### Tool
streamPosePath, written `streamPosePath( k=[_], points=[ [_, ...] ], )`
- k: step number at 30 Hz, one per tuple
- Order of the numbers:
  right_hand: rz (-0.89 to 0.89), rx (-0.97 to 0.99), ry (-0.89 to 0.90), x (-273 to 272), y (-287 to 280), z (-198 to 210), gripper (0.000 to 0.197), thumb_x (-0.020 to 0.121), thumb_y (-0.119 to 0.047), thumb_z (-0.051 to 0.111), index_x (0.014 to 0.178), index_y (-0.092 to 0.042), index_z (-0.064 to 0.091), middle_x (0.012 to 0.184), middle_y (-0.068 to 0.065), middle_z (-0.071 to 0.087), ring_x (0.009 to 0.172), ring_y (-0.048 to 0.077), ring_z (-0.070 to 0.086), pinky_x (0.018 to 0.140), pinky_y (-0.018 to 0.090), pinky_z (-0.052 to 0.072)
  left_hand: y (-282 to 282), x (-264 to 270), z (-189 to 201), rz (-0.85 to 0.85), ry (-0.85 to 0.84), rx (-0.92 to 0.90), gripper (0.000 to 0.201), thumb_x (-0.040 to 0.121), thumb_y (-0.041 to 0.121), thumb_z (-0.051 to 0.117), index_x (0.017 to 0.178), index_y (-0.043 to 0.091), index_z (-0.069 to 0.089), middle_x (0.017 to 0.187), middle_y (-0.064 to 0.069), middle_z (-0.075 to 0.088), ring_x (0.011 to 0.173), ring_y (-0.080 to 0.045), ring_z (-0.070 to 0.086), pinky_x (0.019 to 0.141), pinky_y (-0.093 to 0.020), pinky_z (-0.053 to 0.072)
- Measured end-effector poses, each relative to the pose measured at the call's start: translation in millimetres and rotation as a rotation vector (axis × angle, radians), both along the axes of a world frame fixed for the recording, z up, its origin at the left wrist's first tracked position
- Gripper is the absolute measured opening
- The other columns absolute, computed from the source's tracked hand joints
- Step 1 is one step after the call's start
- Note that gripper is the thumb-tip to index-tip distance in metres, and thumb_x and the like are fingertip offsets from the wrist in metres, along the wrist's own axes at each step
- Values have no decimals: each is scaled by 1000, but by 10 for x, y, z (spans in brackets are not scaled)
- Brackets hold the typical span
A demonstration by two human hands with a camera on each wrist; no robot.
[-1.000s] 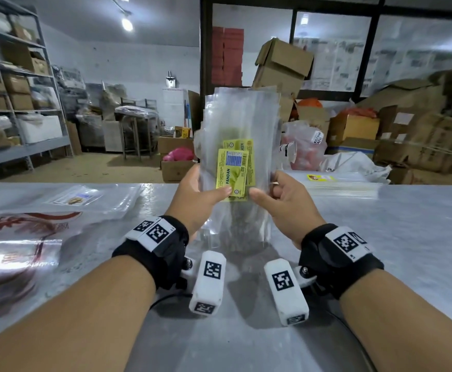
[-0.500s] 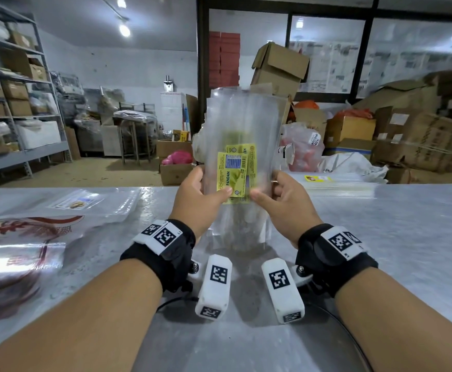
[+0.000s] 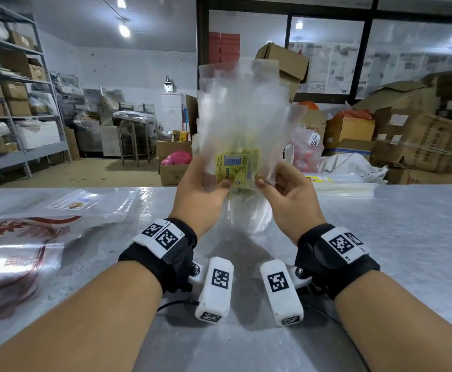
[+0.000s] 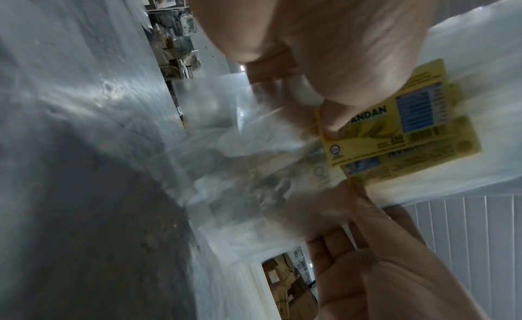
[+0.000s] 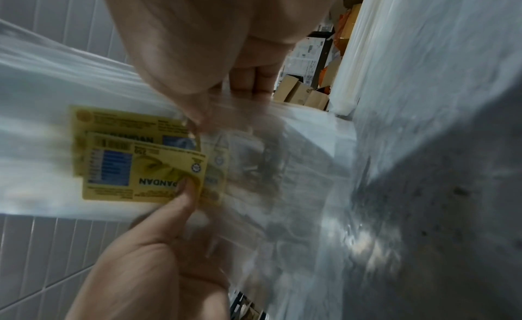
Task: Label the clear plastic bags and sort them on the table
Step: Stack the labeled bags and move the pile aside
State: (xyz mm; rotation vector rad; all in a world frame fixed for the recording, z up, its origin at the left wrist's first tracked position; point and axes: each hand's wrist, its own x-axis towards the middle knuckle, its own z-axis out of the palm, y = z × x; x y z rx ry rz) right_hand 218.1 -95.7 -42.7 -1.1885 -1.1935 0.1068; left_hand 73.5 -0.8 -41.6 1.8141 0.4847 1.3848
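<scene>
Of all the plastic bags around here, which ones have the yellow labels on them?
The clear bags held upright in the left hand and right hand. Their yellow "PANDAN" labels differ from the red-printed bags lying flat on the table.

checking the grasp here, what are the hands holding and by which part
Both hands hold the upright stack of clear plastic bags: left hand at its left edge, thumb on the yellow PANDAN label; right hand pinches the right edge.
</scene>
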Motion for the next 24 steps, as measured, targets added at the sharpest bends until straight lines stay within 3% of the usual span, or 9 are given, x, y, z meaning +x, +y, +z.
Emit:
streamPosePath(
  k=[4, 7, 9, 14, 17, 19, 20, 22, 24],
  points=[
    [14, -145, -58, -15, 12, -30, 6, 101, -13, 56, 104, -17, 59, 103, 2, 74, 98, 14, 70, 88, 28, 53, 30, 3, -39, -47, 99, -87, 33, 93, 19, 68, 122, 25, 52, 113, 16, 69, 109, -1, 65, 101, -34, 51],
    [-4, -189, -77, -2, 61, -66, 17, 97, -28, 56, 101, -11, 55, 104, 11, 71, 99, 29, 67, 91, 49, 54, 39, 21, -46, -78, 150, -169, 32, 90, 28, 65, 115, 18, 49, 115, 9, 70, 112, -11, 66, 102, -46, 52],
    [-9, -194, -65, 0, 85, -81, 23, 93, -32, 55, 103, -11, 54, 106, 16, 68, 100, 35, 65, 93, 57, 51, 34, 25, -42, -78, 166, -172, 32, 88, 30, 65, 114, 20, 50, 115, 7, 70, 113, -12, 65, 102, -47, 51],
    [21, -209, -22, -18, 99, -99, 27, 87, -38, 52, 101, -15, 52, 114, 26, 61, 107, 43, 59, 97, 62, 47, 29, 12, -27, -92, 174, -185, 32, 96, 19, 64, 123, 30, 51, 124, 12, 67, 120, -8, 61, 109, -44, 46],
    [41, -223, 17, 26, 91, -106, 5, 94, -24, 53, 98, -22, 55, 105, 7, 69, 105, 31, 64, 100, 50, 49, 9, 21, -27, -110, 167, -201, 39, 95, 18, 64, 130, 29, 50, 124, 12, 67, 119, -7, 62, 109, -43, 46],
    [48, -226, 49, 63, 81, -98, 21, 99, -10, 51, 92, -30, 52, 81, -24, 66, 90, 8, 63, 91, 32, 48, -9, 25, -27, -124, 165, -212, 49, 87, 25, 65, 133, 31, 48, 124, 13, 68, 119, -8, 62, 109, -43, 47],
    [48, -231, 54, 68, 74, -98, 27, 100, -6, 50, 89, -31, 50, 71, -30, 60, 80, -1, 58, 83, 26, 43, -4, 29, -33, -132, 165, -223, 52, 84, 28, 65, 133, 32, 48, 123, 13, 69, 119, -9, 63, 108, -43, 47],
    [32, -251, 58, 39, 57, -81, 32, 100, -5, 49, 86, -33, 46, 65, -32, 56, 72, -5, 53, 78, 22, 38, 12, 36, -48, -132, 170, -238, 46, 84, 28, 64, 128, 31, 49, 122, 11, 69, 117, -11, 64, 107, -45, 48],
    [18, -262, 71, 28, 63, -78, 31, 99, -6, 50, 86, -34, 48, 71, -27, 58, 81, 3, 56, 83, 27, 42, 30, 36, -59, -127, 180, -248, 40, 85, 28, 65, 122, 30, 50, 120, 9, 70, 116, -12, 64, 106, -46, 49]
  ],
)
